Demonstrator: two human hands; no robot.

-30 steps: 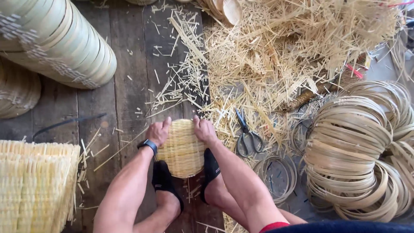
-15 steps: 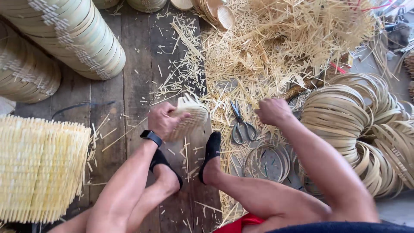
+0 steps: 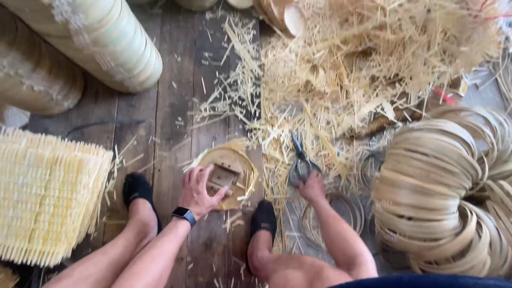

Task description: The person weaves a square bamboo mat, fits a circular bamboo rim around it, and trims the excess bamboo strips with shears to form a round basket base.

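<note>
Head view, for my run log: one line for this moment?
left hand: on round woven piece | right hand: on scissors | floor: straw

Woven bamboo basket, matt; metal scissors; rough wood floor.

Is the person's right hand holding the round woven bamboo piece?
No, the right hand reaches the metal scissors; the left hand holds the round woven bamboo piece.

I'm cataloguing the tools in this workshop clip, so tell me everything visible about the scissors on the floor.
The scissors look like dark metal, with short blades and large loop handles. They lie flat on the wooden floor at the edge of the straw pile, blades pointing away from the person and roughly closed. The right hand rests on the handles; whether fingers are through the loops cannot be told.
</note>
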